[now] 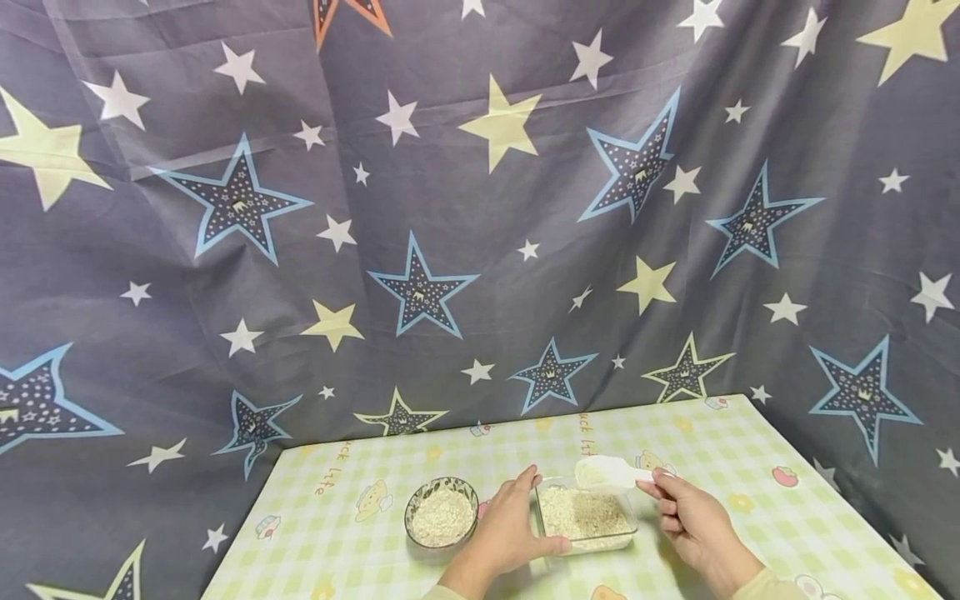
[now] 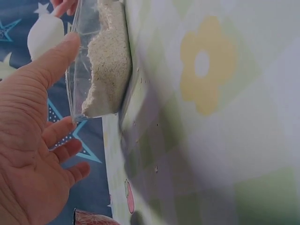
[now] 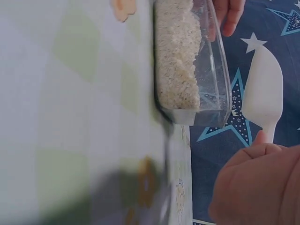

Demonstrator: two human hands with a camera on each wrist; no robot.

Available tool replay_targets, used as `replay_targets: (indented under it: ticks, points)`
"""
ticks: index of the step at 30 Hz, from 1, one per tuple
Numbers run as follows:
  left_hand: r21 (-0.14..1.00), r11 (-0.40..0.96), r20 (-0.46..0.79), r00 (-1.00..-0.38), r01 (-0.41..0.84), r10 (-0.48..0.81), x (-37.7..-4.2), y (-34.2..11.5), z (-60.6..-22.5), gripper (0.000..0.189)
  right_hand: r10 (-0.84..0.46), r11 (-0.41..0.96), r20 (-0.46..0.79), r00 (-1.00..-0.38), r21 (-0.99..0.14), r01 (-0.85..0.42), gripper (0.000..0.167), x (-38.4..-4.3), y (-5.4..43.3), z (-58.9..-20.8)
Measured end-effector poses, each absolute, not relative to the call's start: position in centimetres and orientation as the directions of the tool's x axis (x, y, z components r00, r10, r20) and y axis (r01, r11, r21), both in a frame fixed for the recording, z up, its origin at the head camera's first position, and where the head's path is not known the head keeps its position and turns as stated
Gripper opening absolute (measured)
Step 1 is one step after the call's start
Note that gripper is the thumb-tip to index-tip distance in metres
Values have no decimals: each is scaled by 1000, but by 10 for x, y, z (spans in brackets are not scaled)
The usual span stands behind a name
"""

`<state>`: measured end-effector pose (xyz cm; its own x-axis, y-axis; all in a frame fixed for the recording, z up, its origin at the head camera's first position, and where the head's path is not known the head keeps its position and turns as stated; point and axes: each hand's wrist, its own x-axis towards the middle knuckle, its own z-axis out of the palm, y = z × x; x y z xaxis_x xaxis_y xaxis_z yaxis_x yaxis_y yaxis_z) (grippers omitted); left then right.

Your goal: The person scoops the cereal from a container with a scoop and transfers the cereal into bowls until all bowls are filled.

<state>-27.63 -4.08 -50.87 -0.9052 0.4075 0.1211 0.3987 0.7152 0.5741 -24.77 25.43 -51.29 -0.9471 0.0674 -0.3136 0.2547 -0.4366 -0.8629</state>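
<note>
A clear glass container (image 1: 633, 525) holds pale grain (image 1: 581, 512) that looks like rice. My left hand (image 1: 506, 525) spans its left end, thumb at the near corner and fingertips by the far one. In the left wrist view, the thumb (image 2: 58, 56) lies against the rim while the outer fingers stay off the glass. My right hand (image 1: 697, 521) grips the handle of a white scoop (image 1: 618, 472), which is above the container's far side with some pale grain in its bowl. From the right wrist, the scoop (image 3: 265, 89) appears higher than the container rim (image 3: 227, 79).
To the left of my left hand stands a patterned bowl (image 1: 408, 521) of similar grain. A green checked cloth (image 1: 300, 517) covers the table, and a few loose grains (image 2: 156, 168) lie on it near the container. A star-print curtain (image 1: 450, 208) hangs behind the table.
</note>
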Motion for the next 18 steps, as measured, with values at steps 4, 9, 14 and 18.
replay_targets:
  ticks: [4, 9, 14, 18]
  points:
    - [576, 713, 124, -905, 400, 408, -273, -43, -507, 123, 56, -445, -320, -946, -856, 263, 9, -248, 252, -512]
    - [571, 693, 196, -893, 440, 405, -270, -57, -501, 119, 66, -411, -313, -948, -874, 260, 30, -249, 248, -509]
    - [527, 723, 257, -894, 447, 366, -273, -96, -495, 115, 61, -391, -296, -953, -886, 250, 53, -251, 245, -500]
    - [538, 756, 227, -928, 372, 296, -276, -136, -496, 115, 49, -389, -277, -960, -890, 237, 40, -253, 242, -492]
